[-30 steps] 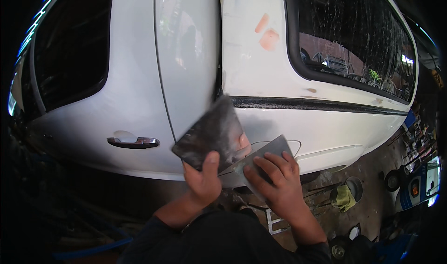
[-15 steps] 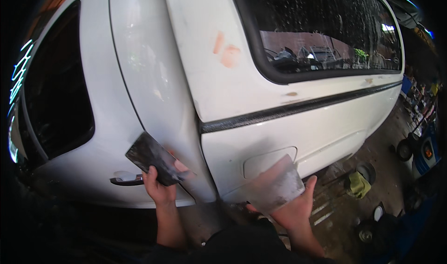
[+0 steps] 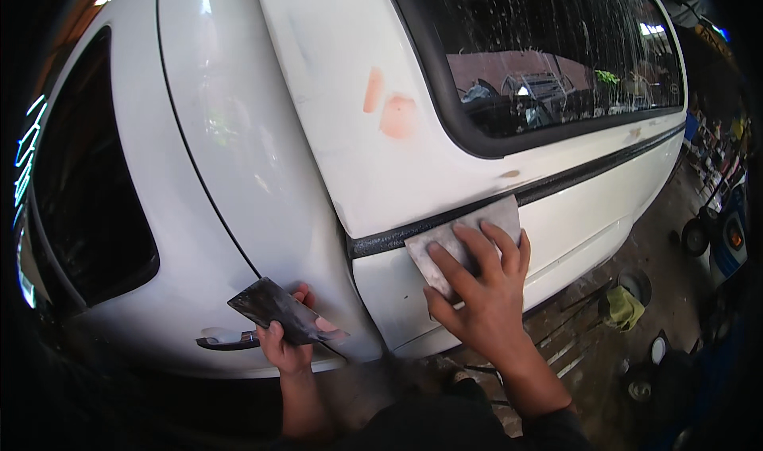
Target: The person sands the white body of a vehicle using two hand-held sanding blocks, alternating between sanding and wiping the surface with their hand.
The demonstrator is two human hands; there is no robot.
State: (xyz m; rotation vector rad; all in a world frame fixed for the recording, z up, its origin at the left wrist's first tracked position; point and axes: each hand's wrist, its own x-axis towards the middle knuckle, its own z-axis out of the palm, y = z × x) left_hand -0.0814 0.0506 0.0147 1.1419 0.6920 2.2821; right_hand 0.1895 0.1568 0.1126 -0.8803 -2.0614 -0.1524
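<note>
A dark, smeared rectangular plate (image 3: pixel 278 309) is gripped in my left hand (image 3: pixel 288 354), thumb on its near face and fingers behind it. There is a pinkish patch at its right end. It is held in front of the white car body, beside the door handle (image 3: pixel 226 339). My right hand (image 3: pixel 489 292) has a grey, dusty sheet of sandpaper (image 3: pixel 429 248) under its spread fingers, against the white side panel (image 3: pixel 584 220) just below the black trim strip (image 3: pixel 389 242). The sheet's upper edge overlaps the strip.
Pinkish filler patches (image 3: pixel 396 116) mark the panel left of the dark window (image 3: pixel 556 54). A small bare spot (image 3: pixel 509 174) lies above the trim. On the floor at right are a yellow-green cloth (image 3: pixel 625 306), a round lid (image 3: pixel 658 349) and a blue wheeled machine (image 3: pixel 727 244).
My right hand has turned from palm up to palm down and moved up, bringing the sandpaper onto the panel at the trim. My left hand with the plate sits slightly lower and further right.
</note>
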